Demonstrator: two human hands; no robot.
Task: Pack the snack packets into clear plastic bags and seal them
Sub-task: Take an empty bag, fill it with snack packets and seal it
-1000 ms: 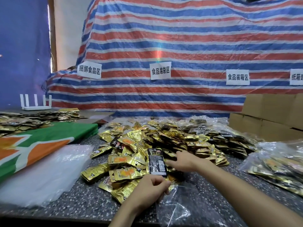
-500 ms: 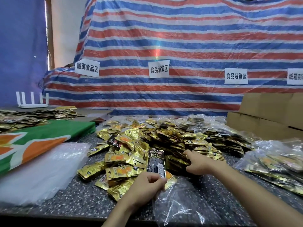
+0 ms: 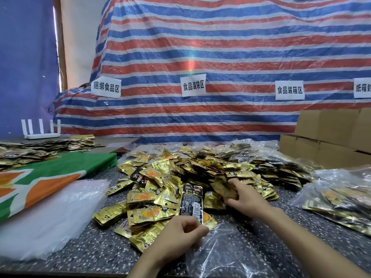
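A big heap of gold snack packets point(image 3: 200, 173) covers the middle of the speckled table point(image 3: 96, 249). My left hand point(image 3: 180, 235) grips a black packet point(image 3: 190, 201) that stands upright, together with the mouth of a clear plastic bag point(image 3: 224, 255) lying at the near edge. My right hand point(image 3: 244, 197) reaches into the heap and pinches a gold packet point(image 3: 224, 188) between thumb and fingers.
A stack of empty clear bags point(image 3: 48, 215) lies at the left, beside a green and orange sheet point(image 3: 50, 177). Filled clear bags point(image 3: 341, 199) sit at the right. Cardboard boxes point(image 3: 331, 137) stand at the back right. More packets point(image 3: 40, 149) and a white router point(image 3: 41, 129) are at the far left.
My right hand has moved right along the heap and has taken hold of a gold packet. My left hand has kept hold of the black packet and the bag.
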